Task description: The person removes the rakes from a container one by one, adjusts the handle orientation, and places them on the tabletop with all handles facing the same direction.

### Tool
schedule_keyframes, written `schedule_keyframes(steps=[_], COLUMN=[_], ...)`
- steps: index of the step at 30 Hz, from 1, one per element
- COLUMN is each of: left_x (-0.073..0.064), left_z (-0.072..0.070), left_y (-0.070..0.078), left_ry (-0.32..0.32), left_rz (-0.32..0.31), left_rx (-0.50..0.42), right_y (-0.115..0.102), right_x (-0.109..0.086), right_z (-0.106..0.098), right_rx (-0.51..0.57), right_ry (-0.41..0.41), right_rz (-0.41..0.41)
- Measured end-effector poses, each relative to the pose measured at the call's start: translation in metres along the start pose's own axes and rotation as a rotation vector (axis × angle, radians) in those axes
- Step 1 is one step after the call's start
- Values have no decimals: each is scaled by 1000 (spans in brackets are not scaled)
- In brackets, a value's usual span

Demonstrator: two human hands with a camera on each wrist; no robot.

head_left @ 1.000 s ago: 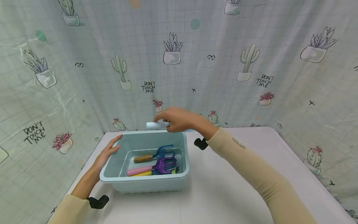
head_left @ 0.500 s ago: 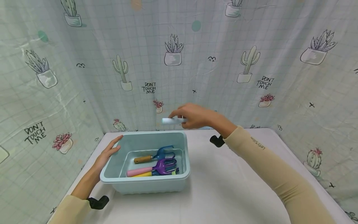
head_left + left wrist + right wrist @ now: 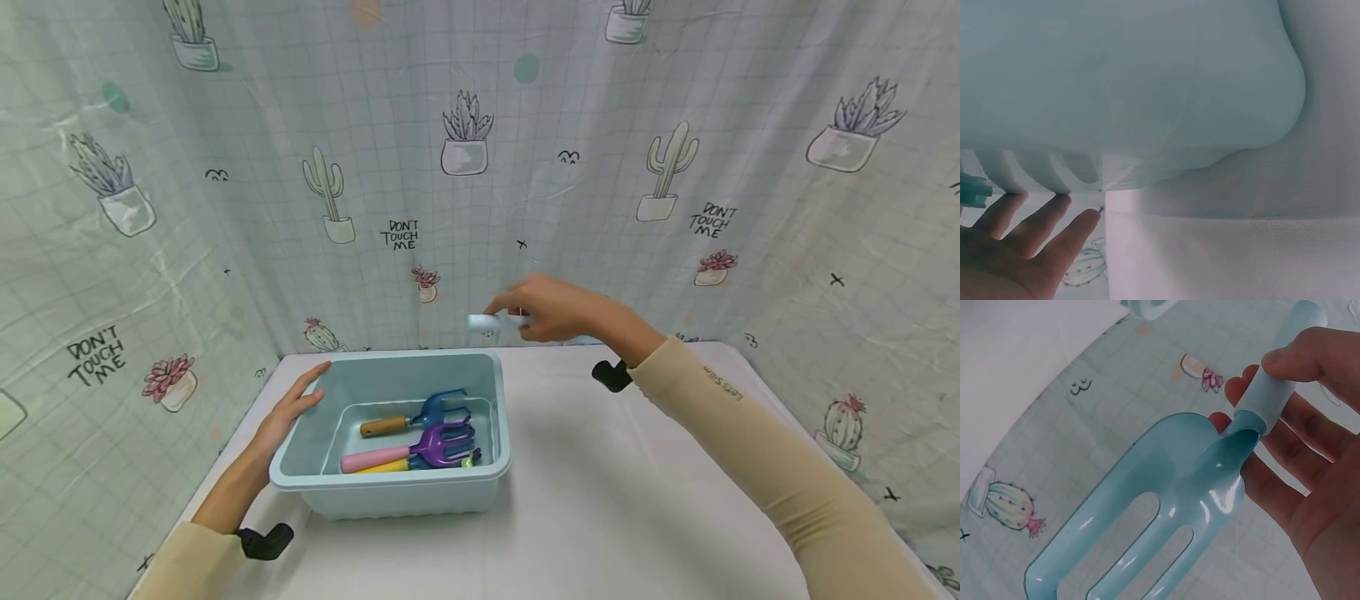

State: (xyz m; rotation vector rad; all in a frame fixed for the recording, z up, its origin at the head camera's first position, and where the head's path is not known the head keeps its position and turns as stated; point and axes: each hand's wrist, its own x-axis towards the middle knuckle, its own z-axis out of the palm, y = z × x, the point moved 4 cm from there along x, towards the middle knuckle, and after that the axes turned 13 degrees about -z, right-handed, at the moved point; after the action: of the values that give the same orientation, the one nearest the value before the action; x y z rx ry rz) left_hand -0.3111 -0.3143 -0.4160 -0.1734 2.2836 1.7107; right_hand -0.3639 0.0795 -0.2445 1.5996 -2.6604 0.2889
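My right hand (image 3: 555,308) is raised above the table's back edge, to the right of the light blue plastic bin (image 3: 397,498). It grips the pale blue handle of a garden hand fork (image 3: 1166,469); the tines point down and left in the right wrist view. In the head view its head is mostly hidden behind the hand. My left hand (image 3: 288,412) rests at the bin's left rim; in the left wrist view its straight fingers (image 3: 1041,231) touch the outer wall. Inside lie a blue fork (image 3: 435,410) with a wooden handle and a purple fork (image 3: 435,446) with a pink handle.
A yellow handle (image 3: 384,467) shows under the purple fork in the bin. The white table (image 3: 622,467) stretches to the right of the bin. A curtain (image 3: 585,100) printed with cacti hangs close behind the table and along both sides.
My right hand has moved right and slightly up with the light blue garden fork, away from over the bin's back rim. The left hand and the bin have stayed in place.
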Motion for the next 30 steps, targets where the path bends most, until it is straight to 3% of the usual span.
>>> schedule_keyframes(steps=[15,30], left_x=[-2,-3], left_z=[2,1], left_y=[0,2], left_ry=[6,21], left_rz=[3,6], left_rx=[6,42], right_y=[26,46], right_x=[-31,-52], right_z=[8,10], right_rx=[53,24], right_ry=[-25,62], right_rz=[44,63])
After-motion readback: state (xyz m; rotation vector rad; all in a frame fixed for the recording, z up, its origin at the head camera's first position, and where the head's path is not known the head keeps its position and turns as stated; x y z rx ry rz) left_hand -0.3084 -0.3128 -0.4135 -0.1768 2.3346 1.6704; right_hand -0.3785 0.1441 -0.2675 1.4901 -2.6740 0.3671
